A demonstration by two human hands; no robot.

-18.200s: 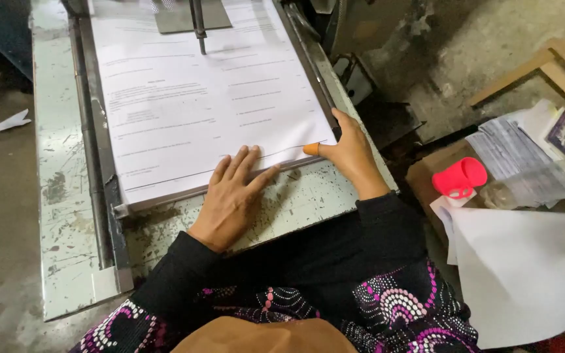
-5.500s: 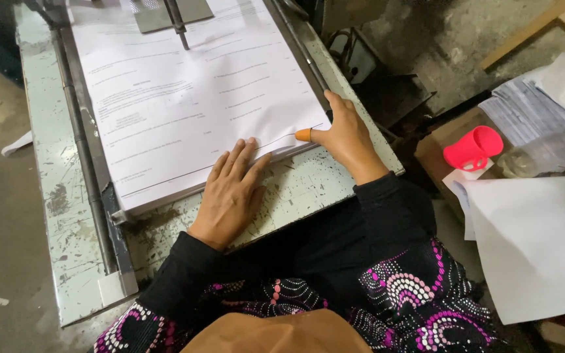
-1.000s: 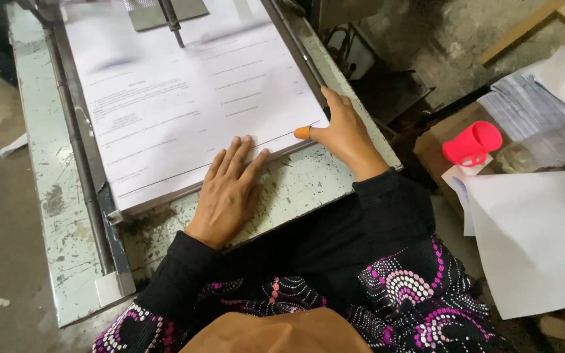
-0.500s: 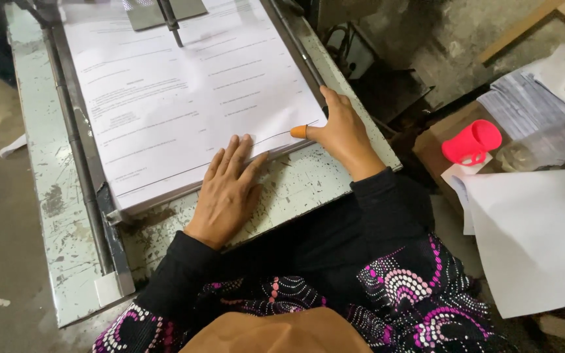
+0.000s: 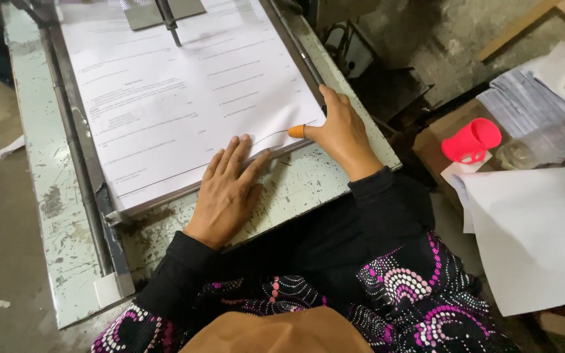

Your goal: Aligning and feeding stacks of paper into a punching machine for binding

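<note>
Fingers [image 5: 240, 157] flat on paper stack [image 5: 184, 104]

Top sheet's corner [image 5: 295, 131] now lifted

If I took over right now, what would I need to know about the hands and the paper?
Left hand: flat, fingers spread, pressing the near edge of the paper stack.
Right hand: at the stack's near right corner; the thumb wears an orange rubber fingertip and lifts the top sheet's corner.
The stack lies on the worn green metal table, squared against a side rail.
Done: one corner raised.
Left: the sheet is not yet pulled off the stack.
Beside the table: a pink cup and loose sheets.
</note>
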